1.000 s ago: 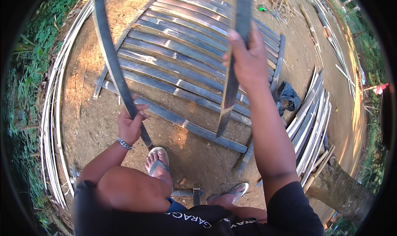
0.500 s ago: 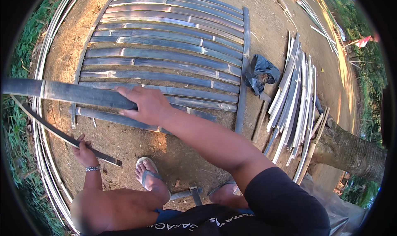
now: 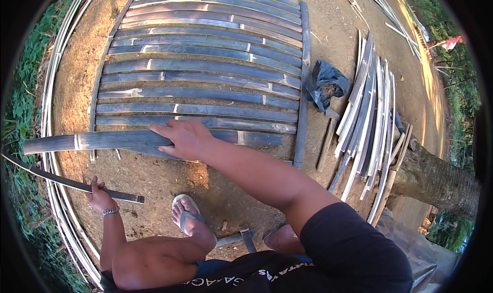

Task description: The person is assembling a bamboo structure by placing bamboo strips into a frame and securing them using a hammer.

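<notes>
My right hand [image 3: 186, 139] is closed over the end part of a wide dark bamboo slat [image 3: 113, 140], which stretches to the left over the near side of a slatted bamboo frame [image 3: 195, 93]. Whether that slat continues past my fingers is hidden. Lower down on the left, my left hand [image 3: 101, 199] grips a narrower bamboo strip [image 3: 128, 196] near its right end. The strip's long part curves away to the far left. Dark slats lie across the frame between two side rails, the right rail [image 3: 303, 87] being in plain view.
Right of the frame are a crumpled black plastic bag [image 3: 321, 95], a hammer-like tool [image 3: 326, 144] and a pile of split bamboo strips [image 3: 367, 118]. A tree trunk [image 3: 436, 175] stands beyond. Long pale strips [image 3: 47, 118] edge the greenery on the left. My sandalled foot [image 3: 190, 216] is below.
The wide slat in my right hand has come down and right, toward the near slats. My left hand has shifted slightly left and down with the narrow strip, which lies lower.
</notes>
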### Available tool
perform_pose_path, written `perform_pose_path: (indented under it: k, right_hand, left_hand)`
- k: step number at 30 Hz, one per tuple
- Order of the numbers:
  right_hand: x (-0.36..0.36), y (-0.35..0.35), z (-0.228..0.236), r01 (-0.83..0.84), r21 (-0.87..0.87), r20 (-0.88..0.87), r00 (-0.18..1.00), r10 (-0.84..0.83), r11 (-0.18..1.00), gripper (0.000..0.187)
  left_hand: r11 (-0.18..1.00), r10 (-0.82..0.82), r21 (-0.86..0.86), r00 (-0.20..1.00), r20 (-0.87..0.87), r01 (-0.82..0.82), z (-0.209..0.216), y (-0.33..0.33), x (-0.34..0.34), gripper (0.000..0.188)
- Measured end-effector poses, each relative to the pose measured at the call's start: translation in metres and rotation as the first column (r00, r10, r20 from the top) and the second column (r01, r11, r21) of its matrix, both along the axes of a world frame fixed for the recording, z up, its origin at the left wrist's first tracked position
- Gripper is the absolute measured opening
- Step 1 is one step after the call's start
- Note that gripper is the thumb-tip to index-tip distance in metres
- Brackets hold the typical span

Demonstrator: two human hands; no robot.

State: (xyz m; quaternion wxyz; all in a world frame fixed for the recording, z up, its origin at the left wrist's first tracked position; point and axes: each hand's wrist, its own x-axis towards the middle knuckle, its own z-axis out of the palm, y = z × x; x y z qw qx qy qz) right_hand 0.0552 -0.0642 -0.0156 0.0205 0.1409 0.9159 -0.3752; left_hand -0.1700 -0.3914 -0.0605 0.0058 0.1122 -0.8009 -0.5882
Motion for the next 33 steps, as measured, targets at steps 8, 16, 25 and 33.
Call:
perform_pose_path:
  k: [8, 16, 25, 33]
  right_hand:
    - [0.044, 0.021, -0.038, -0.008, 0.061, 0.073, 0.997, 0.004, 0.998, 0.064]
    - [0.085, 0.032, -0.071, 0.019, 0.189, 0.179, 0.982, -0.053, 0.982, 0.059]
    - [0.095, 0.026, -0.096, 0.111, 0.291, 0.229, 0.956, -0.182, 0.95, 0.051]
    - [0.103, 0.024, -0.097, -0.017, 0.482, 0.164, 0.984, -0.071, 0.876, 0.053]
  left_hand:
    - [0.997, -0.024, -0.073, 0.998, -0.063, 0.02, -0.006, -0.001, -0.007, 0.041]
    - [0.988, 0.087, -0.131, 0.995, 0.041, -0.081, -0.012, -0.008, -0.005, 0.025]
    - [1.0, -0.01, -0.024, 1.0, 0.018, 0.011, -0.002, 0.007, 0.006, 0.056]
    - [0.997, -0.071, 0.002, 0.997, 0.042, 0.071, -0.008, 0.006, 0.008, 0.055]
